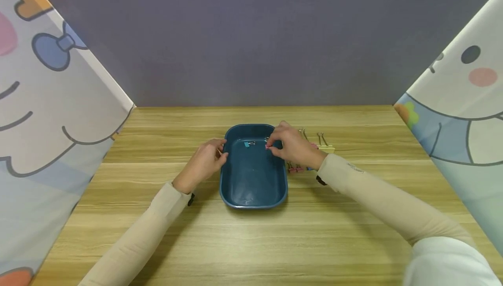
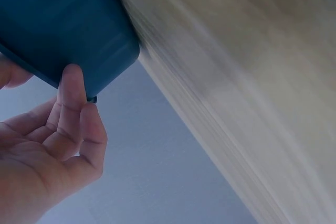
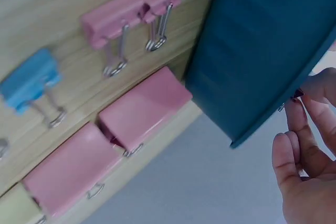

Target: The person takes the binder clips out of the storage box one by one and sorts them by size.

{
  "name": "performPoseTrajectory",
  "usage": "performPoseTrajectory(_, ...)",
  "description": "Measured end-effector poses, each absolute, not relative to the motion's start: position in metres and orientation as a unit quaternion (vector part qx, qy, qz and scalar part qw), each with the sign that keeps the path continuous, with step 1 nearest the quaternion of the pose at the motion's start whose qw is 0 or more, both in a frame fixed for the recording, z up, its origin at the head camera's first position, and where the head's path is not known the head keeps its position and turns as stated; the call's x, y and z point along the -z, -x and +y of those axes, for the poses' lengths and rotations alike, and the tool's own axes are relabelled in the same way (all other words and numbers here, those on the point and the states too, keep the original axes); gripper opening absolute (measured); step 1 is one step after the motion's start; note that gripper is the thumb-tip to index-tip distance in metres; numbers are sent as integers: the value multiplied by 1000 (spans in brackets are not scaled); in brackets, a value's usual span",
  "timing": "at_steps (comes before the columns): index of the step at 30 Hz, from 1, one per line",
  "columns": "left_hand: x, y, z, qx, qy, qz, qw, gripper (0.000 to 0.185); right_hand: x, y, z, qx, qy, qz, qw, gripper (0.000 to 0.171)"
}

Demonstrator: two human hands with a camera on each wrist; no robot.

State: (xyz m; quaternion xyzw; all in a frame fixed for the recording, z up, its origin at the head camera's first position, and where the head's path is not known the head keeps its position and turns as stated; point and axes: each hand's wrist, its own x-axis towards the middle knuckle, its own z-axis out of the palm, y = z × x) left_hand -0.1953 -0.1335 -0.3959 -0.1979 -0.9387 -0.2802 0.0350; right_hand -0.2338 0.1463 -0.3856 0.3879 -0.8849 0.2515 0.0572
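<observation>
Right hand [image 1: 292,146] hangs over the tray's [image 1: 253,201] right rim near the far right corner, fingertips pinched on a small pink clip [image 1: 268,147] held just above the tray floor; the wrist view only shows curled fingers [image 3: 299,150] by the rim. Left hand [image 1: 204,161] rests against the tray's left rim, fingers [image 2: 71,108] lightly curled with tips touching the outer wall, gripping nothing that I can see. Tray sits mid-table [image 1: 353,233], toward the far edge. A blue clip [image 1: 248,144] lies inside near the far left corner. More clips lie on the table just right of the tray: big pink clips [image 3: 105,140], small pink clips [image 3: 131,17], a small blue one [image 3: 31,80], a yellow one [image 3: 13,205] at the end.

Risks: the pinch is on a tiny clip, so it could slip and bounce off the rim onto the table. The right wrist hangs low over the row of clips and could knock them. A left-hand nudge would slide the tray.
</observation>
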Motion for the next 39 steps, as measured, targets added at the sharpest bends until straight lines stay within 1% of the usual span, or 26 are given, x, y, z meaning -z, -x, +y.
performPoseTrajectory(3,396,195,-134,282,199,-938,34,42,383,230,156,-266,-384,-882,62,9)
performPoseTrajectory(8,396,194,-134,283,199,-938,34,41,382,226,173,-290,-383,-873,88,11)
performPoseTrajectory(15,398,195,-135,285,200,-937,40,40,385,223,191,-287,-376,-874,109,12)
performPoseTrajectory(21,400,195,-136,281,198,-938,42,41,388,218,201,-283,-380,-870,136,10)
performPoseTrajectory(27,400,194,-136,284,195,-938,43,41,392,212,218,-283,-367,-878,123,12)
performPoseTrajectory(31,400,195,-136,287,196,-937,42,41,400,208,233,-284,-364,-878,124,14)
performPoseTrajectory(39,398,195,-134,286,201,-936,44,42,413,195,257,-275,-342,-892,107,17)
